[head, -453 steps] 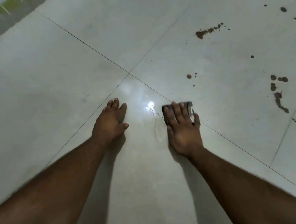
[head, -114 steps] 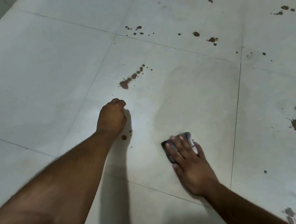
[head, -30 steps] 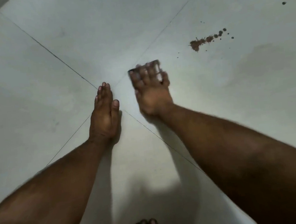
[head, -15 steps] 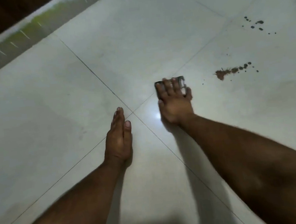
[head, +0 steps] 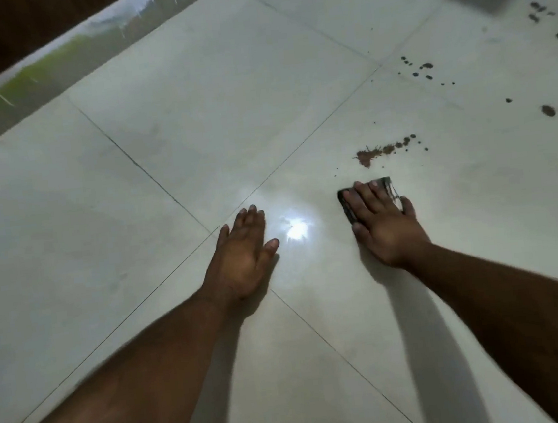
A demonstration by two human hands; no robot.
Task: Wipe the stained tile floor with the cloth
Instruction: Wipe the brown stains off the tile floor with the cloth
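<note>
Mid-wipe: right hand, fingers flat, presses dark folded cloth onto pale tile floor; left hand spread flat, bracing. Next, likely push cloth forward into brown splatter stain just beyond cloth.

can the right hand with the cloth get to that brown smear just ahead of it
Probably yes. The right hand presses the cloth flat on the tile floor, and only bare tile lies between it and the brown smear just beyond its fingertips.
</note>
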